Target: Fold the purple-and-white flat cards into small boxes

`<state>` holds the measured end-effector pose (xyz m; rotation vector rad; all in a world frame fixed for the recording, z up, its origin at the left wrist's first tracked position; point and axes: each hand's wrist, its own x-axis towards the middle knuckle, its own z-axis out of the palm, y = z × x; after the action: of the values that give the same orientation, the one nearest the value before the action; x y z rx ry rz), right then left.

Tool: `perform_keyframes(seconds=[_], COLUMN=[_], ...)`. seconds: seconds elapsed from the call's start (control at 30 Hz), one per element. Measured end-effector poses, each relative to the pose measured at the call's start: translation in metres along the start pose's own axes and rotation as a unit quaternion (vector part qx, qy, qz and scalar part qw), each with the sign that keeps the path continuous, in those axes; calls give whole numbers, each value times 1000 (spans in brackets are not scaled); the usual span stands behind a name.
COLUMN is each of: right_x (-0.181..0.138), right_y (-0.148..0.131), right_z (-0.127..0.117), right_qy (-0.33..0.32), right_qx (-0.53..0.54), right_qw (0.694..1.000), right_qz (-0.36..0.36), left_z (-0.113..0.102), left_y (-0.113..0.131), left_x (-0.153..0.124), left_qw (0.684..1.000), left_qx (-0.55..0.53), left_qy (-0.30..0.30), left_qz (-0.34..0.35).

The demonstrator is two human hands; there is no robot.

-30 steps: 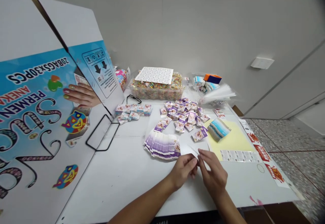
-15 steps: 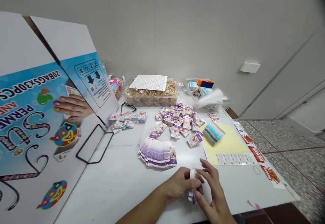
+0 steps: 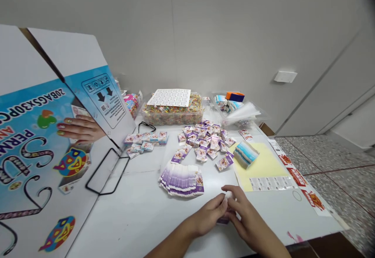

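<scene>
Low centre: left hand (image 3: 209, 215), right hand (image 3: 244, 216) pinching one small carton (image 3: 223, 221) between fingertips. Folded cartons (image 3: 205, 139) heaped mid-frame, thick fan of flat cards (image 3: 181, 180) waiting; plenty left, seemingly.

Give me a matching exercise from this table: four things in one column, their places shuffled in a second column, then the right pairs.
Things
1. white printed sheet
2. blue-and-white striped stack
3. small purple-and-white carton
4. orange-and-blue block

Places
A. on the pale yellow paper sheet
B. in the clear plastic tray at the back right
C. pinched between the left hand and the right hand
D. on top of the clear plastic tub of multicoloured candies

Pairs: 1-D, 2-A, 3-C, 4-B
</scene>
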<state>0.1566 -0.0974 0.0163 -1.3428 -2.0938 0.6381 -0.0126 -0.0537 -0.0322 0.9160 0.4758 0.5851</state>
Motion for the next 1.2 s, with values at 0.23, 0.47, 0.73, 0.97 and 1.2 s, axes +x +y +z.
perform_keyframes(seconds=[0.23, 0.47, 0.73, 0.97, 1.2], right_x=[0, -8, 4, 2, 4], right_y=[9, 23, 28, 37, 23], right_z=[21, 42, 40, 47, 29], right_qy=[84, 144, 234, 260, 222], right_qx=[-108, -3, 164, 240, 255], right_qw=[989, 989, 953, 920, 931], right_qz=[-51, -31, 102, 169, 138], left_z=[8, 4, 7, 3, 5], left_y=[-3, 0, -1, 0, 5], left_x=[7, 6, 8, 7, 3], left_qw=[977, 974, 980, 988, 962], left_qx=[-199, -197, -184, 20, 176], left_qy=[77, 112, 71, 141, 174], left_qz=[0, -27, 21, 58, 118])
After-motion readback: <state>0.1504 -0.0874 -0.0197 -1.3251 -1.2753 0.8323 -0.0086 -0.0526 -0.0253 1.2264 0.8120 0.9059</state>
